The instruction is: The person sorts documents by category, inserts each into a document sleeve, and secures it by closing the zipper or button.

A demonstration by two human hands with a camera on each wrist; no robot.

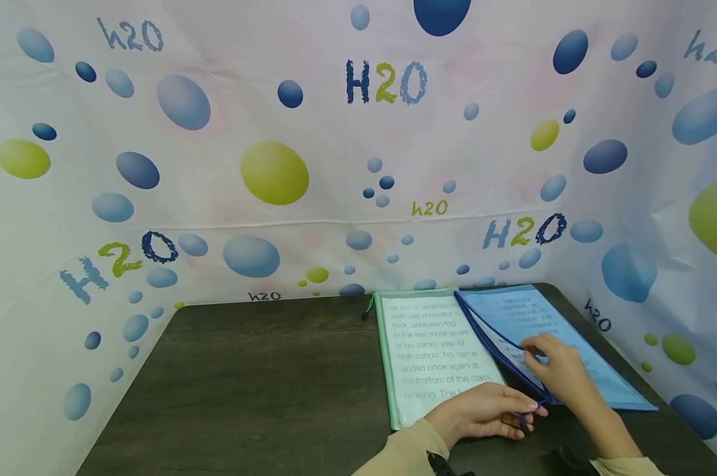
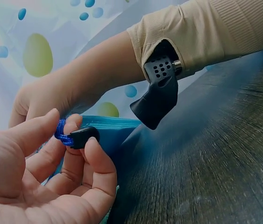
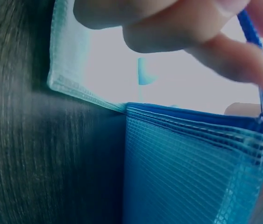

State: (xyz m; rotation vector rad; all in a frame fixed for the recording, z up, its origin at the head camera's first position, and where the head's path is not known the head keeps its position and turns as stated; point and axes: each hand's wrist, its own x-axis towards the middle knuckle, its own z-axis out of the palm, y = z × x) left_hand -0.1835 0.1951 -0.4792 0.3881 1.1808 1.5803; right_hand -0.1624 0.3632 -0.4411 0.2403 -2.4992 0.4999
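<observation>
A blue mesh zipper pouch (image 1: 596,370) lies at the right of the table with printed paper inside. Its dark blue zipper edges (image 1: 483,340) stand apart along the left side. My left hand (image 1: 486,413) holds the pouch's blue cord pull (image 2: 64,135) with a black end (image 2: 85,137) near the lower corner. My right hand (image 1: 563,370) pinches the upper zipper edge; in the right wrist view, its fingers (image 3: 229,56) grip a dark blue strip above the pouch corner. A green-edged mesh pouch (image 1: 388,370) with a printed sheet lies beside it, partly under my left hand.
The dark wood table (image 1: 245,383) stretches left of the pouches. A patterned sheet (image 1: 310,132) hangs behind and at both sides. A small green cord (image 1: 369,307) hangs from the green pouch's top left corner. Each wrist wears a black device (image 2: 159,88).
</observation>
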